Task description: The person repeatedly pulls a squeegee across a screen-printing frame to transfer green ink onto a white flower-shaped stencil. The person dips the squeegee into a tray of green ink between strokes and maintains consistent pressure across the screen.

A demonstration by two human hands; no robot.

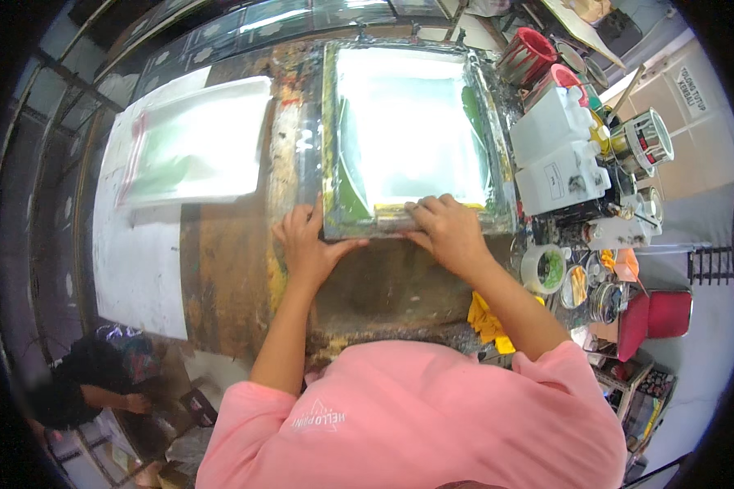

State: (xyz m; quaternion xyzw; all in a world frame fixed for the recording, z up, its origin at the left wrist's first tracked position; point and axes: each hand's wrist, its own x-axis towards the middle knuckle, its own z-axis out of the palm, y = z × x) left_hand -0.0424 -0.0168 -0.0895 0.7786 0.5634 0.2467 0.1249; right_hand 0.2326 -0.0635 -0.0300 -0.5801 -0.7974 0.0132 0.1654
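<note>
In front of me a screen printing frame (329,155) lies on the worktable, its bright mesh edged with green at the sides. Along the near inner edge rests a yellow-edged squeegee (390,211). My right hand (448,232) is closed over it, fingers on top and thumb toward the frame's near edge. At the near left corner, my left hand (306,244) grips the frame, with its thumb along the front edge and its fingers at the left side. Left of the frame, a translucent sheet (204,151) with a green tint lies over white paper (139,269).
White jugs (553,179), red paint-stained cans (526,57), and a tape roll (544,270) crowd the right side. A yellow cloth (489,319) hangs by the near edge. A red chair (661,316) stands at right. Another person (86,383) is at lower left.
</note>
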